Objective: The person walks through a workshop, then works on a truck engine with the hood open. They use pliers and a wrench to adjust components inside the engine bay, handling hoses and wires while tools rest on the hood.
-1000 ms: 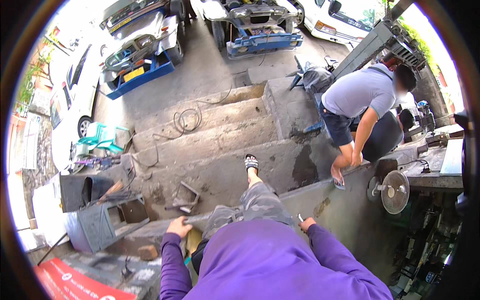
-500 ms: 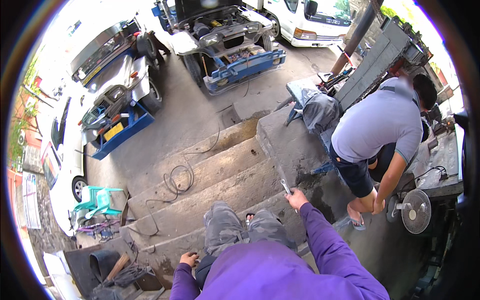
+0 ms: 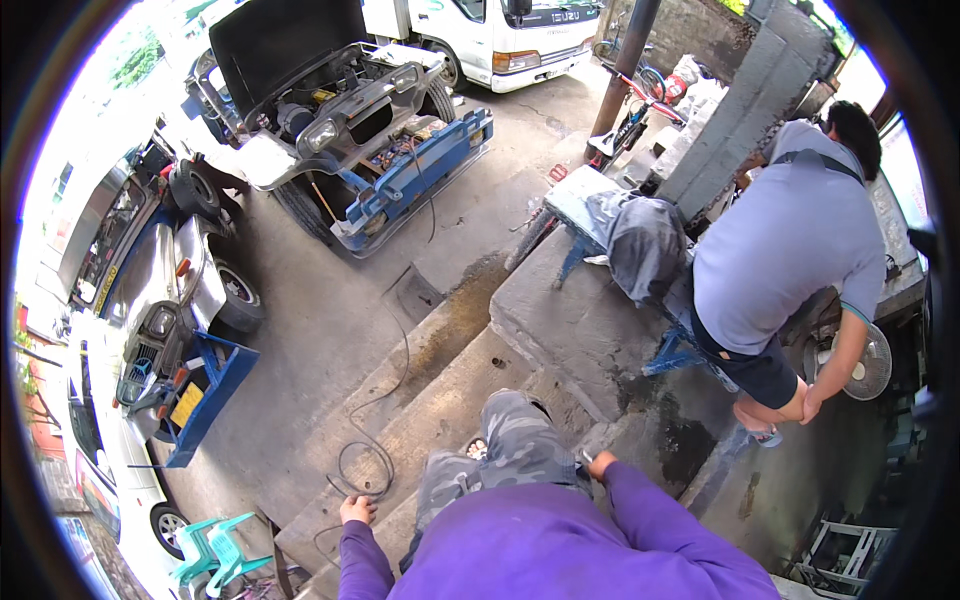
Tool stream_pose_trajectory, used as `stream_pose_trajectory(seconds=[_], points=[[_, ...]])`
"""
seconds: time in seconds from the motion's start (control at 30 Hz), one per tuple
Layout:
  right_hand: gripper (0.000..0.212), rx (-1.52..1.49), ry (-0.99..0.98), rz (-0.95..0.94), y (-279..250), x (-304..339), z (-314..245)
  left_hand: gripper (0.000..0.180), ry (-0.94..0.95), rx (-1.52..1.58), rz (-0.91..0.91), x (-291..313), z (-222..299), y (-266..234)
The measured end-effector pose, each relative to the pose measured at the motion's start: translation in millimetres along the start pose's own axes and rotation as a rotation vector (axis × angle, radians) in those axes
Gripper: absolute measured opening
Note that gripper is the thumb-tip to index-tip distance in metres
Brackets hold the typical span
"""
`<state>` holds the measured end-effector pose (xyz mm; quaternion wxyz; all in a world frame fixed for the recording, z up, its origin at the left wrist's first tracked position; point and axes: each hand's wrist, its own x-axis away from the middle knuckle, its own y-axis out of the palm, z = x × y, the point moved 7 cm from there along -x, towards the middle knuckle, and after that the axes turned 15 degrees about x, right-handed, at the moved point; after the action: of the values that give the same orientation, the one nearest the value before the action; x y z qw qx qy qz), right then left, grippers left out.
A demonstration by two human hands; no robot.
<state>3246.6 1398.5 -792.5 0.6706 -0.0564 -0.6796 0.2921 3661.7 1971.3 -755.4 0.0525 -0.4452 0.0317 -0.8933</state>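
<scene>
My right hand (image 3: 602, 464) is closed around a metal wrench (image 3: 585, 455), low beside my right thigh. Only a small bright end of the wrench shows past my fingers. On the other side, my left hand (image 3: 357, 509) hangs by my left leg with its fingers loosely apart and nothing in them. It appears just below the coils of a dark hose or cable (image 3: 375, 478) lying on the concrete steps (image 3: 440, 395), though I cannot tell that they touch. My legs in camouflage trousers (image 3: 490, 440) are on the steps.
At right a person (image 3: 785, 235) bends over beside a blue bench (image 3: 672, 352) with a dark cloth (image 3: 640, 245); a fan (image 3: 868, 362) stands near. Ahead are an open-hooded vehicle (image 3: 330, 130), a white truck (image 3: 520, 45) and a bicycle (image 3: 630, 120). Green chairs (image 3: 225, 550) stand lower left.
My view has turned and shifted forward over the steps, and one leg has stepped ahead. My right hand with the wrench has dropped closer to my thigh. The other person stays bent over.
</scene>
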Motion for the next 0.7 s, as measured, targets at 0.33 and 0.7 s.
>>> stream_pose_trajectory(seconds=[0.33,0.7], points=[[0.043,0.127,-0.044,-0.227,-43,-117,-140,0.027,0.009,-0.267,-0.068,-139,75,88],[0.050,-0.166,-0.319,0.218,-255,-298,-434,0.031,-0.072,-0.454,-0.059,-391,169,272]])
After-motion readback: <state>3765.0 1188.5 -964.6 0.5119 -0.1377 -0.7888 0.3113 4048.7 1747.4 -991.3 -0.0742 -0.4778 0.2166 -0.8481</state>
